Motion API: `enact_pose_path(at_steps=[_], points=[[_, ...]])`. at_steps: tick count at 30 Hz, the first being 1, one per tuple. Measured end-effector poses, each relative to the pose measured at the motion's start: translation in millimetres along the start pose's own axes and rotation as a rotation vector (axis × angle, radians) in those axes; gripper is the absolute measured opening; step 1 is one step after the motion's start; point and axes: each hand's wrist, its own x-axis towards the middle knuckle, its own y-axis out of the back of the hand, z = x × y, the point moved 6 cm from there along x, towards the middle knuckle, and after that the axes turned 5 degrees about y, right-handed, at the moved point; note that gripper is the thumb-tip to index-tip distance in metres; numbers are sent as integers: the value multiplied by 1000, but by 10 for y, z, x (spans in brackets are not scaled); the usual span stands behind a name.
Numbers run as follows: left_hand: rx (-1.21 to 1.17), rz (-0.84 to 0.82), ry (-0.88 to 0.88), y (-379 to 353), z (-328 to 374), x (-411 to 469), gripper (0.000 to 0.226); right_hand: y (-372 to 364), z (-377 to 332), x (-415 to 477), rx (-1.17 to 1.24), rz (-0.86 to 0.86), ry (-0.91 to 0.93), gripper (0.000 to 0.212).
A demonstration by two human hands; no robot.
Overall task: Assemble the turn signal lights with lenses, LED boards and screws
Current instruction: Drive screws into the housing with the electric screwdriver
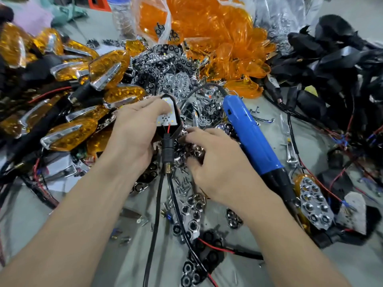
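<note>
My left hand (pixel 134 129) grips a black turn signal housing (pixel 168 129) with a white LED board (pixel 168 114) seated in it; red and black wires run from the board into the threaded stem below. My right hand (pixel 213 164) reaches with curled fingertips into a heap of chrome reflector pieces (pixel 192 146) and small screws (pixel 182 183) just right of the housing. What it pinches is hidden by the fingers. A blue electric screwdriver (pixel 250 137) lies right of my right hand.
Finished amber signals (pixel 103 73) pile up at left. A bag of orange lenses (pixel 207 27) sits at the back. Black housings with wires (pixel 331 65) heap at right. Chrome reflectors (pixel 176 79) cover the middle. A lens with reflector (pixel 313 201) lies at lower right.
</note>
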Motion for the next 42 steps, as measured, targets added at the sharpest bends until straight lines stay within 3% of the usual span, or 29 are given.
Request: enact_pose_path(at_steps=[5, 10, 13, 18, 24, 27, 34, 37, 42], points=[[49, 6, 3, -46, -24, -20, 19, 121, 83, -40, -27, 109, -61, 30], [154, -20, -58, -89, -45, -45, 17, 430, 128, -127, 23, 422, -16, 14], [161, -74, -63, -154, -58, -81, 17, 548, 179, -186, 301, 568, -24, 13], [280, -109, -169, -231, -46, -141, 17, 417, 210, -148, 883, 442, -148, 15], [320, -103, -206, -251, -52, -125, 19, 405, 262, -103, 1162, 388, -221, 12], [311, -110, -177, -266, -71, -142, 18, 340, 226, -100, 1122, 305, -216, 12], [170, -157, 7, -303, -133, -212, 12, 385, 225, -101, 765, 332, -135, 17], [149, -203, 98, -320, -162, -224, 8, 393, 220, -98, 794, 323, -100, 12], [159, -233, 104, -356, -145, -250, 7, 363, 255, -89, 905, 316, -141, 7]])
